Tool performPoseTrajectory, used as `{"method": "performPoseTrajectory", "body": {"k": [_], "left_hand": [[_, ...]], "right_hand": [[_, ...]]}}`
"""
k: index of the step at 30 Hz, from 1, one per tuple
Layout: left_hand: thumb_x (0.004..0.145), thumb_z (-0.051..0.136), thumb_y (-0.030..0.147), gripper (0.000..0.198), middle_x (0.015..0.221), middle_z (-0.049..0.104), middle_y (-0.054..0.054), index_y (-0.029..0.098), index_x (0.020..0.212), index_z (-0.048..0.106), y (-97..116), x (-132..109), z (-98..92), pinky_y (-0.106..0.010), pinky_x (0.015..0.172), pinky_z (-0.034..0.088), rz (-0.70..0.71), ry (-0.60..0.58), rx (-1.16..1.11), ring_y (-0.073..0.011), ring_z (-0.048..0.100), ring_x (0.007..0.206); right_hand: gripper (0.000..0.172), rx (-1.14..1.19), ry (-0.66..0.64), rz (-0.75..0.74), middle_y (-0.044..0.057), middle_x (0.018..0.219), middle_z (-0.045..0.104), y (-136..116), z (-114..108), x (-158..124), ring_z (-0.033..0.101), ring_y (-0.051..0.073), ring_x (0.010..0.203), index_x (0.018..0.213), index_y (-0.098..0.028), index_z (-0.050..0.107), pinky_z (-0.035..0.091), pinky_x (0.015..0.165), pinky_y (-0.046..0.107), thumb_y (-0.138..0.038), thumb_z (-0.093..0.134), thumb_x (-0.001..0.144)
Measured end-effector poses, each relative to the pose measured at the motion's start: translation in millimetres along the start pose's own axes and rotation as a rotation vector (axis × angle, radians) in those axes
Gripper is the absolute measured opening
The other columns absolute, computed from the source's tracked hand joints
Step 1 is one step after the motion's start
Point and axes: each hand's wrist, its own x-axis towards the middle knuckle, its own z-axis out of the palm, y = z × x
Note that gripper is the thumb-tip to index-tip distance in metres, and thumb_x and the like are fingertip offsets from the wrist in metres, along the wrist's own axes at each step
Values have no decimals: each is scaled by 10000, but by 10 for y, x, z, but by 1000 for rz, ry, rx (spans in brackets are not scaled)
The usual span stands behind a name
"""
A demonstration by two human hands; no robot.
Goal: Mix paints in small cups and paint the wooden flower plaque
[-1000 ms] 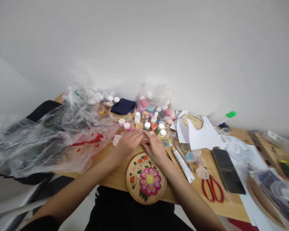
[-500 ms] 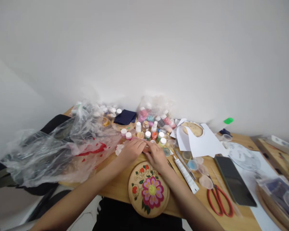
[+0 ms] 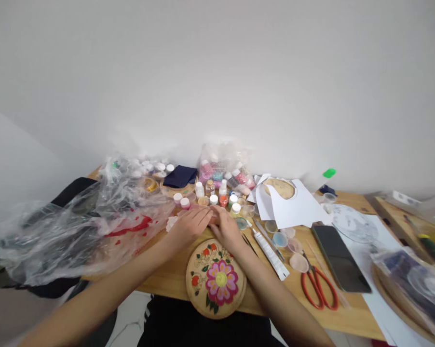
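My left hand (image 3: 188,225) and my right hand (image 3: 227,228) meet just beyond a round wooden disc (image 3: 215,277) painted with a pink flower. Their fingers are pressed together around something small and pinkish that I cannot make out. A cluster of small bottles and jars (image 3: 217,193) with white caps stands right behind my fingertips.
Crumpled clear plastic bags (image 3: 83,221) cover the table's left. To the right lie a white tube (image 3: 271,248), small round cups (image 3: 288,241), red-handled scissors (image 3: 317,289), a black phone (image 3: 338,258), white paper cut-outs (image 3: 293,207) and a dark blue cloth (image 3: 181,176).
Both hands stay pressed together at the same spot above the disc. The view has shifted a little, first up and then left.
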Motion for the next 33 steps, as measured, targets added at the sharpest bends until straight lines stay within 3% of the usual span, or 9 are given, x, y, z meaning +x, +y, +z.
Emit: {"method": "performPoseTrajectory", "body": {"k": [7, 11, 15, 19, 25, 29, 33], "left_hand": [[964, 427, 161, 312, 1157, 724, -156, 129, 1213, 613, 34, 19, -82, -424, 914, 579, 21, -8, 121, -263, 697, 1067], [940, 458, 124, 306, 1157, 721, -138, 130, 1225, 570, 75, 141, -214, -386, 907, 577, -27, 12, 39, -237, 694, 1060], [907, 497, 110, 261, 1076, 733, -99, 156, 1150, 581, 135, 292, -329, -365, 874, 571, -138, 18, -97, -215, 697, 1004], [896, 541, 153, 249, 1076, 727, -106, 156, 1141, 580, 177, 428, -426, -364, 896, 556, -160, 83, -78, -225, 689, 1026], [928, 523, 184, 214, 1063, 722, -105, 148, 1135, 565, 250, 607, -547, -368, 888, 555, -93, 108, 54, -228, 690, 1016], [948, 474, 160, 181, 1030, 729, -109, 138, 1103, 564, 302, 694, -542, -365, 867, 570, 18, 200, 113, -218, 701, 983], [950, 485, 151, 191, 1005, 735, -135, 91, 1118, 554, 353, 762, -519, -359, 857, 581, 117, 281, 201, -227, 711, 962]], "right_hand": [[449, 45, 46, -51, 152, 1252, 672, -63, -140, 50, 662, 254, 1142, 1317, -184, 532, 552, 978, 437, -210, 604, 875], [376, 19, 92, -98, 122, 1257, 678, -167, -323, 107, 652, 221, 1172, 1282, -212, 559, 543, 994, 393, -209, 580, 906], [395, -38, 96, -155, 115, 1191, 708, -206, -550, 266, 694, 218, 1065, 1298, -207, 559, 576, 898, 363, -219, 594, 905], [385, -82, 24, -268, 100, 1144, 728, -224, -809, 532, 714, 223, 961, 1266, -218, 601, 584, 824, 357, -264, 640, 885], [285, -159, 54, -420, 96, 1072, 739, -343, -1064, 785, 691, 230, 1006, 1168, -214, 647, 556, 841, 364, -297, 649, 895], [229, -266, 150, -525, 81, 994, 749, -452, -1201, 802, 691, 209, 930, 1121, -198, 630, 538, 796, 338, -245, 645, 897], [224, -311, 169, -524, 70, 985, 749, -507, -1325, 772, 685, 203, 911, 1114, -203, 617, 517, 808, 349, -229, 650, 894]]}}
